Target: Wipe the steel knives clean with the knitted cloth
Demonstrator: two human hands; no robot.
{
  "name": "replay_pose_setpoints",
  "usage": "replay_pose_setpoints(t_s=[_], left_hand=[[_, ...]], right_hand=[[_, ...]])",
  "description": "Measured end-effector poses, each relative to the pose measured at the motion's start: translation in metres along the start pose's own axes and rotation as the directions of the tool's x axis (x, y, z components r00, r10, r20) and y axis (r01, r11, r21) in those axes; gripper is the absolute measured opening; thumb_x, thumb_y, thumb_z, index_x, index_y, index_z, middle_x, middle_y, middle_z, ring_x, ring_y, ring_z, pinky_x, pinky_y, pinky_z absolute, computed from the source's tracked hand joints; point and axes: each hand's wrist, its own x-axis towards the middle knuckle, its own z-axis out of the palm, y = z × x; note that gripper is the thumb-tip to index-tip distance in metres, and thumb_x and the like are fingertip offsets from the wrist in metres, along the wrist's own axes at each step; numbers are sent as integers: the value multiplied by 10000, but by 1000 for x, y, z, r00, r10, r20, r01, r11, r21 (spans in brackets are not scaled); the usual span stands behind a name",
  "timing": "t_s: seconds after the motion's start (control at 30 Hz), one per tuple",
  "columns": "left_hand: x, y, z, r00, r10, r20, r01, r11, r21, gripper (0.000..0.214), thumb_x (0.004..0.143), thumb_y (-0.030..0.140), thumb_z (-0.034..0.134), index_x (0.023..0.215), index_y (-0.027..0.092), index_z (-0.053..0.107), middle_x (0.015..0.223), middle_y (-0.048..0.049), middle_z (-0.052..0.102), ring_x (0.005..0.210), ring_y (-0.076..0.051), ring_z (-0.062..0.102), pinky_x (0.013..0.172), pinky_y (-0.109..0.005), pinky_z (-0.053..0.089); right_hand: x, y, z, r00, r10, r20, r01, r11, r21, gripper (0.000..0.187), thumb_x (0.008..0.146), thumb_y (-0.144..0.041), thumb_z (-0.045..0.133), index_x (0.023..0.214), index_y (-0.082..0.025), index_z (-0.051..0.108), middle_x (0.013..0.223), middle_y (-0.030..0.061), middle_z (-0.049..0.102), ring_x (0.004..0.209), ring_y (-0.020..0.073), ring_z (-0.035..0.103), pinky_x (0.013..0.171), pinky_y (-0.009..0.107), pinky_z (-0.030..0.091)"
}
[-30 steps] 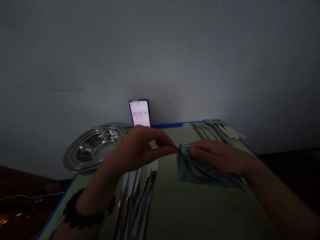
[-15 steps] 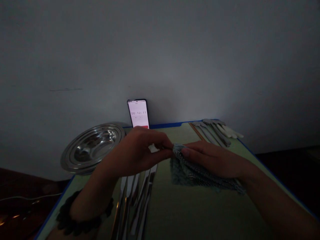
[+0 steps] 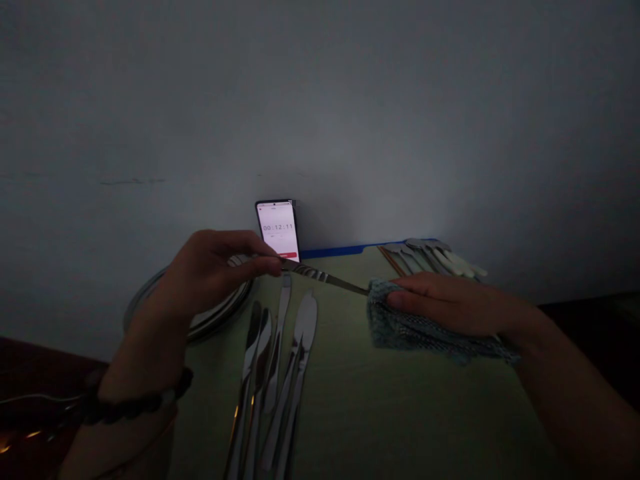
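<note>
My left hand (image 3: 220, 267) pinches one end of a slim, shiny metal piece of cutlery (image 3: 340, 283), whose exact kind I cannot make out. It slants down to the right, and its far end is hidden in a grey-blue knitted cloth (image 3: 400, 323). My right hand (image 3: 445, 300) is closed on that cloth, thumb on top, around the cutlery's end. Below and between the hands, several table knives (image 3: 305, 327) lie side by side on the pale green tabletop (image 3: 400, 407).
A round steel dish (image 3: 145, 290) stands at the left, partly behind my left hand. A lit phone (image 3: 277, 227) showing a timer leans on the wall. Several spoons and other utensils (image 3: 425, 253) lie at the back right. Blue tape (image 3: 335, 252) edges the table.
My hands have moved apart, the left one leftward and up, the right one slightly right with the cloth. A length of the metal cutlery now shows between them.
</note>
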Motion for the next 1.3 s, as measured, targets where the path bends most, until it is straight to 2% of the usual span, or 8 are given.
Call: replay_pose_setpoints(t_s=[0.2, 0.4, 0.67, 0.8, 1.03, 1.13, 1.2, 1.3], left_hand=[[-1, -12, -7, 995, -97, 10, 98, 995, -5, 109, 767, 195, 615, 687, 126, 641, 627, 38, 633, 628, -57, 542, 635, -158, 400], [-5, -16, -19, 950, -110, 292, 129, 991, -44, 211, 818, 263, 548, 657, 136, 602, 596, 46, 587, 585, -61, 530, 569, -147, 396], [3, 21, 17, 836, 7, 548, -6, 1000, -4, 231, 841, 303, 547, 660, 175, 614, 502, 37, 595, 458, -77, 516, 437, -149, 366], [3, 17, 17, 799, 30, 601, -19, 1000, -23, 242, 870, 293, 497, 700, 180, 627, 518, 30, 606, 461, -81, 528, 447, -148, 381], [-4, -19, -17, 927, -6, 374, 57, 991, -123, 223, 799, 301, 588, 642, 161, 661, 516, -3, 611, 473, -106, 567, 474, -172, 436], [1, -19, -9, 997, -9, 77, 35, 940, -340, 205, 732, 249, 646, 551, 153, 641, 420, 16, 559, 371, -74, 495, 394, -161, 373], [6, -12, 3, 981, -87, -172, -15, 854, -521, 202, 702, 234, 655, 519, 162, 606, 386, 41, 515, 342, -67, 459, 357, -170, 340], [12, 1, 16, 938, -215, -272, -32, 726, -687, 308, 765, 246, 616, 487, 164, 513, 397, 71, 470, 360, -38, 421, 373, -167, 331]], right_hand=[[-12, 5, -9, 996, 79, -42, -80, 997, 0, 490, 896, -568, 309, 800, -203, 621, 752, 26, 621, 683, 164, 581, 636, 296, 473], [-10, 3, -7, 999, 34, -36, -36, 998, -44, 456, 901, -549, 326, 787, -203, 601, 747, 16, 606, 684, 154, 580, 618, 282, 459], [7, -12, 6, 982, -126, 142, 136, 989, -62, 420, 940, -462, 294, 788, -180, 565, 700, 11, 567, 661, 133, 556, 615, 265, 427], [11, -11, 9, 983, -129, 130, 138, 988, -63, 423, 942, -459, 289, 745, -180, 538, 667, 2, 536, 633, 125, 536, 588, 258, 416], [2, 0, 0, 995, -36, 92, 42, 997, -59, 432, 929, -509, 291, 838, -189, 567, 794, 28, 604, 734, 151, 579, 671, 277, 448], [5, -2, 3, 995, -65, 78, 63, 997, 32, 414, 933, -491, 298, 853, -189, 569, 837, 25, 616, 777, 152, 583, 712, 276, 459], [11, -4, 10, 992, -124, 38, 117, 983, 142, 386, 940, -461, 303, 906, -186, 573, 906, 29, 624, 840, 152, 582, 765, 277, 459], [22, -8, 25, 985, -170, -33, 173, 949, 264, 370, 943, -437, 310, 977, -177, 570, 952, 40, 618, 882, 152, 567, 799, 277, 454]])
